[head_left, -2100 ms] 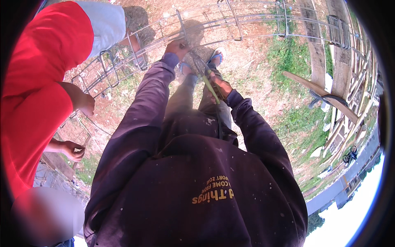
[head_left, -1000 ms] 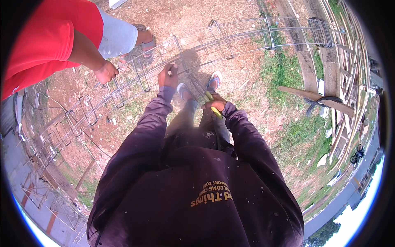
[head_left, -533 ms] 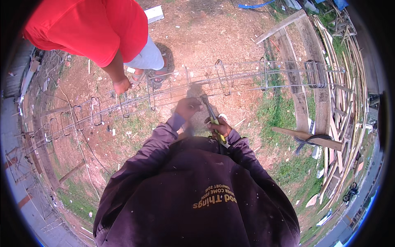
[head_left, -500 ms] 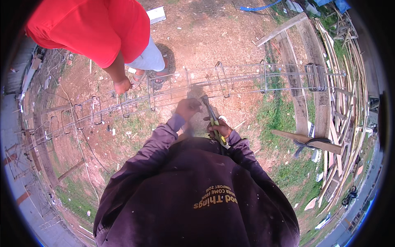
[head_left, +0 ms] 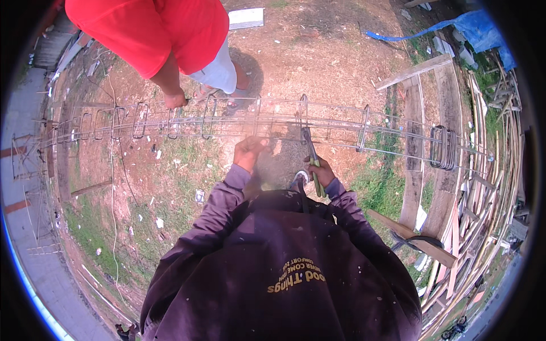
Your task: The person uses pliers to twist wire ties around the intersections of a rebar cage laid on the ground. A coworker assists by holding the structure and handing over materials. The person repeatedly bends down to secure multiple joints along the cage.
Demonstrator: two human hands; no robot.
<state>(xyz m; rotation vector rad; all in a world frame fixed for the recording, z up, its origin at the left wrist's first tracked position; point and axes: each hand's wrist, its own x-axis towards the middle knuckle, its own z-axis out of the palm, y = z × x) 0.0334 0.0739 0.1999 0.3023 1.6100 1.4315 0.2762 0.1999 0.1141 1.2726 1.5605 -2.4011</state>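
Evidently, the pincers (head_left: 313,158) are gripped in the right hand (head_left: 323,171), the fingers wrapped around the green handles; their dark head is aimed forward at a stirrup (head_left: 304,113) of the steel cage (head_left: 273,120), though contact cannot be made out. The left hand (head_left: 248,152) is raised just beside the near bars, its fingers curled inward; whether anything thin is pinched there cannot be told. Farther left, a stirrup is touched by a co-worker's hand (head_left: 176,100).

The pincers can be judged rigid and fairly light, best taken low on both handles, where leverage is gained. The cage is likely heavy overall and springy along its length; it is best grasped by the long bars close to a stirrup, since less bending is to be expected there.

No true container is seen: only long bars are enclosed by the stirrups, and near the right end a cluster of stirrups (head_left: 443,148) is gathered around them, above the planks (head_left: 412,142).
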